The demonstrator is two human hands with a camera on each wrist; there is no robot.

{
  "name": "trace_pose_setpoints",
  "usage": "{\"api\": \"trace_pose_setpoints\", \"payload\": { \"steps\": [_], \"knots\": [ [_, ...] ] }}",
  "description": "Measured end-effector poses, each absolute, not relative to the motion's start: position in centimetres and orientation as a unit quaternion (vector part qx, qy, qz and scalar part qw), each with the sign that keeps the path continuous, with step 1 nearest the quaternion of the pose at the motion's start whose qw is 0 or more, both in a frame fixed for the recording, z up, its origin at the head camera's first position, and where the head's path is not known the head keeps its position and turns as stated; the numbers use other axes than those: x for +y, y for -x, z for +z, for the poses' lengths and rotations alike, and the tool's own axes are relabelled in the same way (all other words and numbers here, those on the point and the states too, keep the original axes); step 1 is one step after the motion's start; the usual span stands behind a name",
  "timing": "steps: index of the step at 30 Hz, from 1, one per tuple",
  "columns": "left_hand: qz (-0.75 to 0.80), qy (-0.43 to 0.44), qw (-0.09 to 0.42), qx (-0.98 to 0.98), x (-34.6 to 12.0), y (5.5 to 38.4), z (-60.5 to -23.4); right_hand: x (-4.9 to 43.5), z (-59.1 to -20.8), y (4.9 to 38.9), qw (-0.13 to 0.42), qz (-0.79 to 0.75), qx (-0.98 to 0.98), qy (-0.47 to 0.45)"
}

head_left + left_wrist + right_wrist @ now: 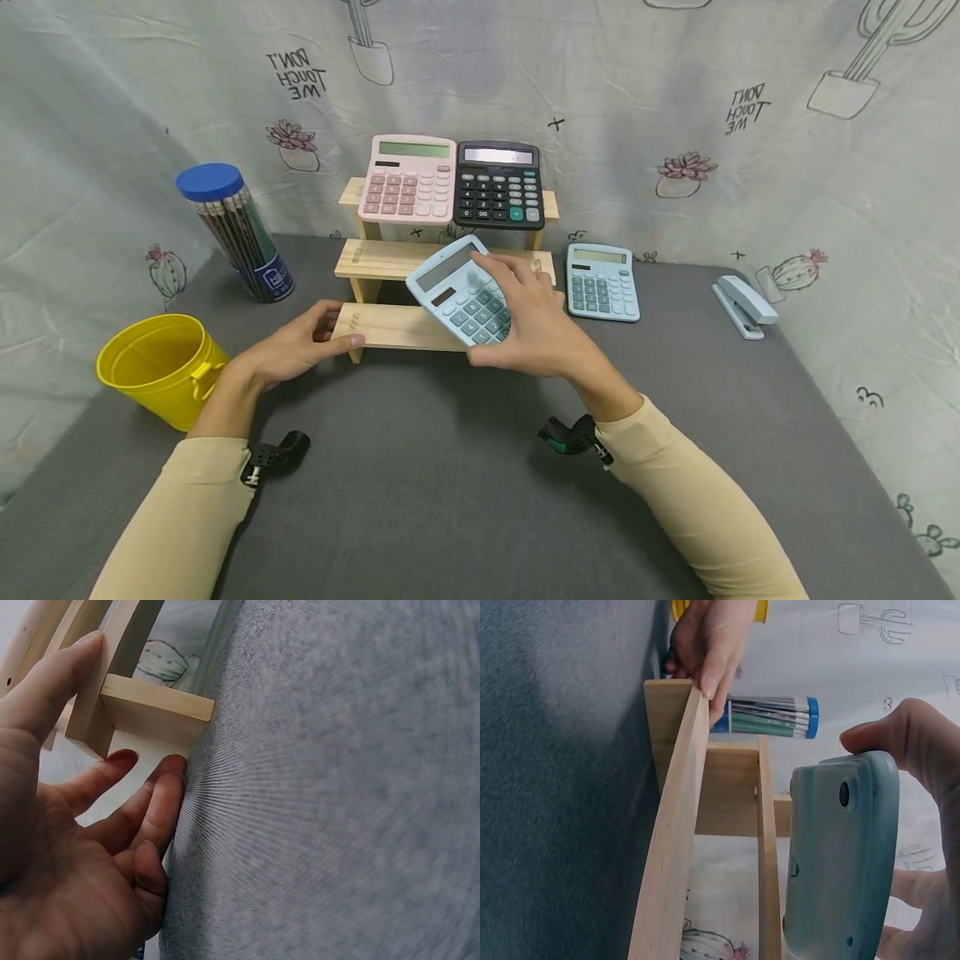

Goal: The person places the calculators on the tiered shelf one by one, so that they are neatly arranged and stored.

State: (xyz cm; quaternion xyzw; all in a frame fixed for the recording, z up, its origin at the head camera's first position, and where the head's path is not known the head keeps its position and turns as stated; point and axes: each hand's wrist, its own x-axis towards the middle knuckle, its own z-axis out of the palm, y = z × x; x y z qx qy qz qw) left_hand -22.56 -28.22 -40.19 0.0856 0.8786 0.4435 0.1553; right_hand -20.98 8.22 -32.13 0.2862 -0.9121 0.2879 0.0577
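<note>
A right hand (536, 321) grips a tilted blue calculator (459, 293) near a wooden stand's middle shelf (378, 260) — a placing step, I'd say — while the left hand (296, 346) pinches the bottom shelf (408, 327) (a matching calculator (602, 282) lies rightward); the next move likely calls for levelling it.

I can't make out the jar label (274, 276) beyond the left hand (298, 347); the right hand (531, 323) hides part of its calculator (467, 293).
</note>
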Motion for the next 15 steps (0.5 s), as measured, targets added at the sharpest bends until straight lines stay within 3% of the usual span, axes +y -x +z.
{"api": "trace_pose_setpoints", "payload": {
  "steps": [15],
  "knots": [
    [0.445,-0.079,0.153,0.879,-28.3,22.4,-40.2,5.7,-32.2,22.4,0.054,0.282,-0.918,-0.274]
  ]
}}
